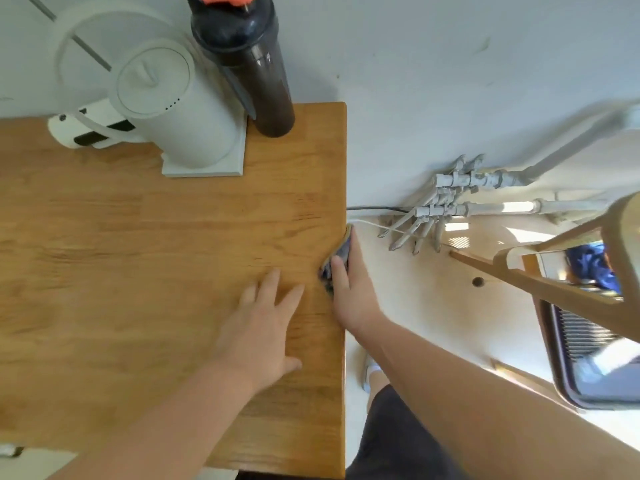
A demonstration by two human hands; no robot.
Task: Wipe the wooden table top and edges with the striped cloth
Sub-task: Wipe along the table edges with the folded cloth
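Striped cloth (341,252) runs lengthwise along table edge (345,174); right grip (349,292) pinches it, left grip (263,327) spread flat.

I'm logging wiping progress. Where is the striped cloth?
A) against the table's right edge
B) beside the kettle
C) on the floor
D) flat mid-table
A: the right hand holds the striped cloth against the right edge of the wooden table, while the left hand rests flat on top.
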